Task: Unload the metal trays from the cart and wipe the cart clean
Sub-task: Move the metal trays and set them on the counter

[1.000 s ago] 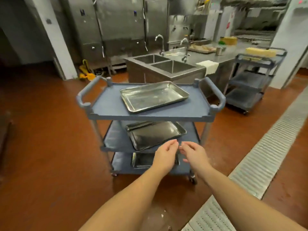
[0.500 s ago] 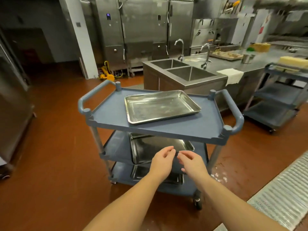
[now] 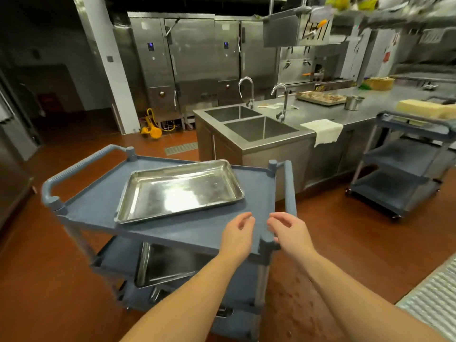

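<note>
Work unstarted: one metal tray point(image 3: 180, 191) lies on the top shelf of the cart point(image 3: 93, 211), a second tray point(image 3: 167, 265) on the shelf below. Loose and empty, the left grip point(image 3: 238, 233) and right grip point(image 3: 290, 230) hover over its near corner; unloading and wiping apparently all remain.

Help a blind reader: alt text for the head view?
The left hand and right hand, both empty, hang by a blue cart's near corner; a tray lies on top. A second tray sits one shelf down.

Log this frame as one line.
left hand open, empty | right hand open, empty | shiny rectangular metal tray untouched on blue-grey plastic cart top shelf
</note>
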Demonstrator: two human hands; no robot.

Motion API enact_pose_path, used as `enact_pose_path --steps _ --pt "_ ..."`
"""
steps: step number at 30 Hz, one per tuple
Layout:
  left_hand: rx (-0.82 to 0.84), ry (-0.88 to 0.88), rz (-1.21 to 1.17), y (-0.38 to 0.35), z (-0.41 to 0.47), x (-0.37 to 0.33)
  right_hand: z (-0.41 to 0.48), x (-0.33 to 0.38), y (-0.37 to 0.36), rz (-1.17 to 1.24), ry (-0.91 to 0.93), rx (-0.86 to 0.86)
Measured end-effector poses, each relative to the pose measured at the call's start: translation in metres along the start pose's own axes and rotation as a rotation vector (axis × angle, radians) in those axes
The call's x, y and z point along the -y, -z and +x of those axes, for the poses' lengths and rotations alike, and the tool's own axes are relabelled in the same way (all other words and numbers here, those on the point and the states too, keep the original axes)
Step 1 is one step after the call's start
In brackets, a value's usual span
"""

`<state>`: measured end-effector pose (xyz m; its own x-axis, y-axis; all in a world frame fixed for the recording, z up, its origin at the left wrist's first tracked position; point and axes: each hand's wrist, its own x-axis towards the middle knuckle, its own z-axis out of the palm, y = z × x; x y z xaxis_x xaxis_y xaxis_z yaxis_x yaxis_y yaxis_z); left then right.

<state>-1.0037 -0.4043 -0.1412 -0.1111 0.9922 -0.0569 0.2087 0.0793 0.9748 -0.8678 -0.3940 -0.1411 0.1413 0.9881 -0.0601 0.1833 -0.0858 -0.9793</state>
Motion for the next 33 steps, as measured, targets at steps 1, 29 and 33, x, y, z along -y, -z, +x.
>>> enact_pose_path --steps 1,29,33 --pt "-0.009 -0.007 -0.001 -0.008 0.013 -0.004 0.014 0.002 0.007 0.004 0.013 -0.007" --pt "-0.587 0.201 0.141 -0.169 0.407 -0.042 0.523 0.023 0.054 -0.170 0.246 0.597" --pt "-0.701 0.263 0.194 -0.172 0.413 -0.041 0.546 0.031 0.032 -0.207 0.320 0.785"
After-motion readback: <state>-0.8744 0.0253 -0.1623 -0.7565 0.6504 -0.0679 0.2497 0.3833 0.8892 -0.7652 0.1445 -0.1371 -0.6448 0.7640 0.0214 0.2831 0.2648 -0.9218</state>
